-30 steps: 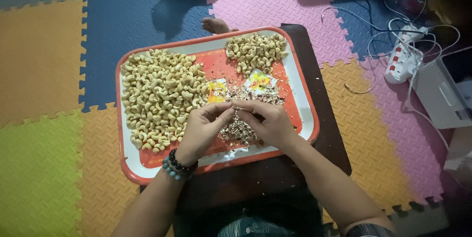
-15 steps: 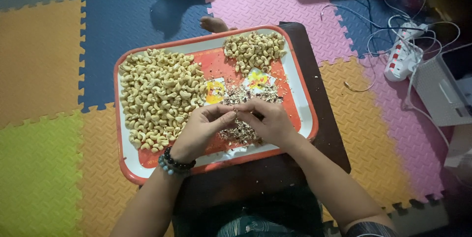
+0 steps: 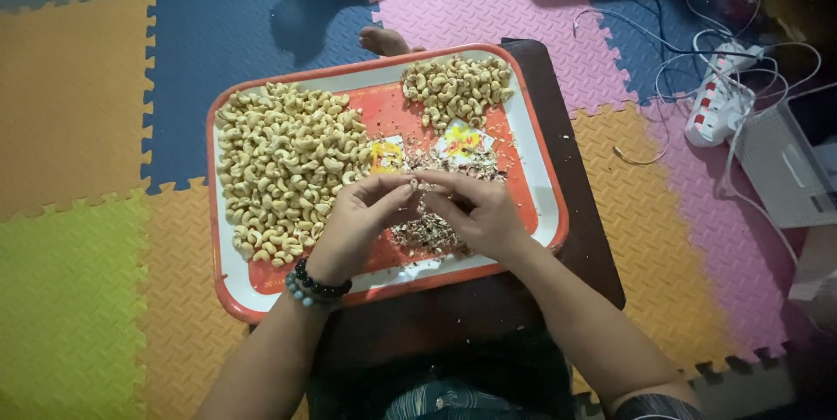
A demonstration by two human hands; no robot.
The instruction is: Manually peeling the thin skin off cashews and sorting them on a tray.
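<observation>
Little has changed over the last second: both hands still meet over the husk pile (image 3: 427, 230), fingertips now slightly higher. Left hand (image 3: 357, 224) and right hand (image 3: 479, 211) pinch one small cashew (image 3: 413, 182) between them. Big heap of pale curved cashews (image 3: 283, 167) left, smaller heap (image 3: 456, 87) top, on a glossy red-and-white tray (image 3: 545, 193) atop the dark counter (image 3: 588, 237).

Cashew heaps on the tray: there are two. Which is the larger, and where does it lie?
The larger cashew heap fills the tray's left side beside the left hand; the smaller heap sits at the far right corner.
</observation>
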